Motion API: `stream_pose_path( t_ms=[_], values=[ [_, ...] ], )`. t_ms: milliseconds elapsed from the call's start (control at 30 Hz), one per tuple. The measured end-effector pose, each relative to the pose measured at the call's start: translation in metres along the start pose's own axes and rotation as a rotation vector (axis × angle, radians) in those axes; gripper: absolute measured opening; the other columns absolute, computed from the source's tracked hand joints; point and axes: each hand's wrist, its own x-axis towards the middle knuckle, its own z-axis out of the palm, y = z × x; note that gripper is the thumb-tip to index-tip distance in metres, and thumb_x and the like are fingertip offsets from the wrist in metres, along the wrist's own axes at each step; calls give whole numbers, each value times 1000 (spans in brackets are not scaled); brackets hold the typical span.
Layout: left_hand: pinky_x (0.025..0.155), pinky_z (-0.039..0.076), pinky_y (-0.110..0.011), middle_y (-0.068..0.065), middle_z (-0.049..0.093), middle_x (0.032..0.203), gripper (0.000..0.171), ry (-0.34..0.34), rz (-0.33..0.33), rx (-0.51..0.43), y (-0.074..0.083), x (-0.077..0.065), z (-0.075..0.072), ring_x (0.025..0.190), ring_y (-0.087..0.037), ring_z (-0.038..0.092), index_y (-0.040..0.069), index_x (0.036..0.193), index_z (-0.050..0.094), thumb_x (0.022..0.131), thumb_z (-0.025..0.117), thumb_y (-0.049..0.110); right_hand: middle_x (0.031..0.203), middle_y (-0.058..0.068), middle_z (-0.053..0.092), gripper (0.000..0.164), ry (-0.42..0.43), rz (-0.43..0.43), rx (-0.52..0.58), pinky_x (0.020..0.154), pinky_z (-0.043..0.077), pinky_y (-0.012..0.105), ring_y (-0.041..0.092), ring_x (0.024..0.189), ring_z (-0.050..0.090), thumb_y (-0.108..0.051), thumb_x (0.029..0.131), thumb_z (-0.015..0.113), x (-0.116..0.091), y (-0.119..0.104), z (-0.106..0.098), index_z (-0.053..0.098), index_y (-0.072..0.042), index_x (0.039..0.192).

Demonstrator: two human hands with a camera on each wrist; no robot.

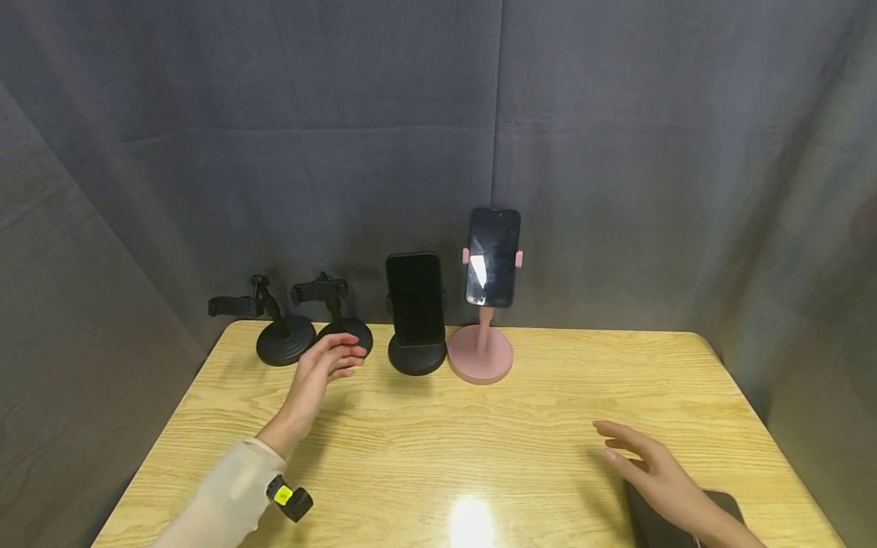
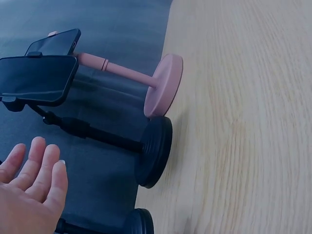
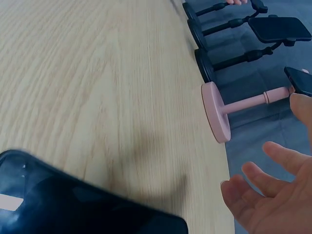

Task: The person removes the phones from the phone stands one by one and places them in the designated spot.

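My left hand (image 1: 323, 373) holds nothing, its fingers loosely bent in front of a black phone stand (image 1: 320, 290) with an unfilled clamp. Left of that stands another black phone stand (image 1: 284, 339), also without a phone. A black phone (image 1: 416, 301) is clamped upright on a third black stand (image 1: 416, 361), right of my left hand. Beside it a pink phone stand (image 1: 481, 367) carries a second phone (image 1: 493, 259). My right hand (image 1: 654, 468), empty with relaxed fingers, hovers at the lower right, partly covering a dark glossy flat object (image 3: 83, 204) with rounded corners.
The stands form a row along the back edge of the wood-grain table (image 1: 534, 449). Grey curtains (image 1: 651, 152) hang behind and at both sides. A small black device with a yellow label (image 1: 284, 495) is strapped to the left sleeve.
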Motion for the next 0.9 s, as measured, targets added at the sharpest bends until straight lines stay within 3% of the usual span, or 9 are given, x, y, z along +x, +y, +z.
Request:
stream_pose_path(
  t_ms=[233, 300, 467, 567, 733, 800, 900],
  values=[
    [88, 54, -23, -19, 65, 121, 33, -16, 5, -16, -5, -3, 6, 101, -7, 68, -5, 130, 53, 110, 39, 17, 147, 31, 48, 43, -8, -31, 31, 90, 54, 61, -6, 119, 49, -15, 107, 50, 8, -8, 8, 46, 3, 146],
    [88, 54, -24, -17, 66, 120, 33, -14, 4, -23, -6, -3, 8, 101, -8, 68, -5, 130, 53, 110, 39, 17, 146, 30, 49, 42, -12, -40, 37, 91, 53, 61, 4, 122, 53, -14, 107, 50, 10, -10, 10, 47, 3, 145],
    [88, 54, -25, -18, 66, 120, 33, -12, 13, -39, -7, -2, 13, 103, -14, 69, -5, 130, 53, 109, 40, 17, 145, 32, 49, 40, -35, -51, 54, 91, 52, 65, 48, 125, 51, -13, 107, 49, 15, -14, 16, 49, 6, 142],
    [87, 54, -24, -19, 65, 119, 31, -12, 19, -38, -8, -2, 16, 103, -14, 68, -5, 129, 53, 109, 40, 16, 145, 33, 48, 40, -47, -58, 68, 91, 50, 67, 45, 125, 50, -12, 107, 49, 18, -16, 20, 48, 6, 142],
    [85, 54, -23, -23, 64, 120, 30, -6, 14, -46, -11, -1, 21, 101, -10, 68, -5, 128, 53, 108, 40, 14, 144, 31, 49, 39, -50, -76, 78, 92, 50, 67, 17, 122, 52, -13, 107, 49, 22, -19, 26, 49, 6, 141],
    [85, 54, -24, -25, 63, 121, 31, -3, 9, -50, -13, 0, 23, 100, -8, 68, -5, 129, 53, 108, 40, 13, 144, 32, 49, 39, -52, -82, 87, 92, 50, 67, 18, 121, 52, -13, 107, 49, 24, -21, 29, 49, 6, 141],
    [86, 55, -26, -27, 63, 122, 32, 0, 5, -55, -15, 1, 26, 100, -8, 68, -7, 130, 53, 108, 40, 13, 144, 33, 48, 40, -63, -84, 100, 93, 49, 67, 34, 125, 51, -14, 107, 48, 28, -24, 34, 48, 8, 141]
  ],
)
